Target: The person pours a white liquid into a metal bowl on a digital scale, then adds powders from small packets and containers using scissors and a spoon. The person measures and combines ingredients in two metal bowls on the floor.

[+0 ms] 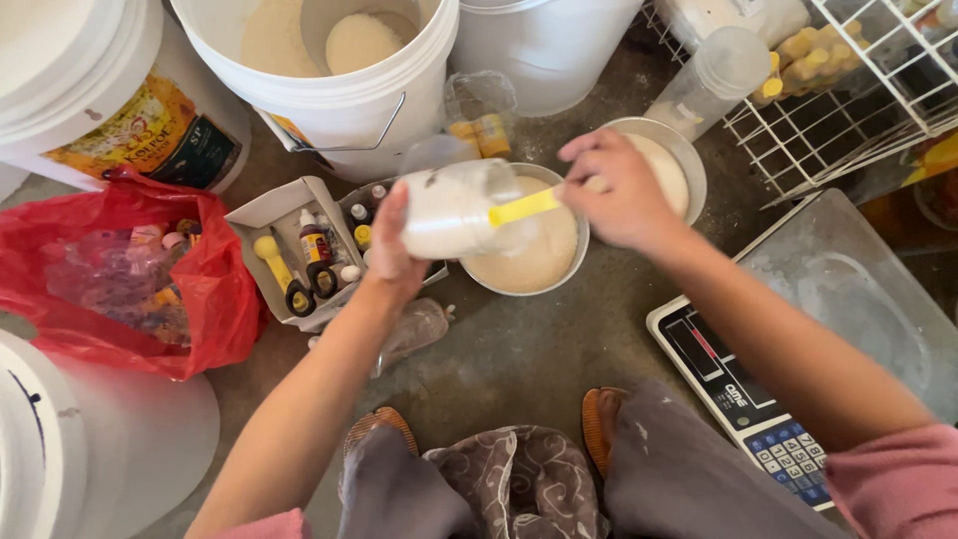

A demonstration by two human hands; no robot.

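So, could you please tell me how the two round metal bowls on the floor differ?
The nearer metal bowl lies under the tilted clear plastic jar held by the left hand; the farther metal bowl sits partly behind the right hand, which grips a yellow-handled tool. The nearer shows its full rim; the farther is half hidden. Both hold pale powder.

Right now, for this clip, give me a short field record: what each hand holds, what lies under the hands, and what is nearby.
left hand: holds a clear jar of white powder, tilted on its side
right hand: grips a yellow-handled utensil reaching into the jar mouth
below hands: metal bowl with pale powder
beside it: second bowl, partly hidden
nearby: white bucket, red bag, scale, small box of bottles
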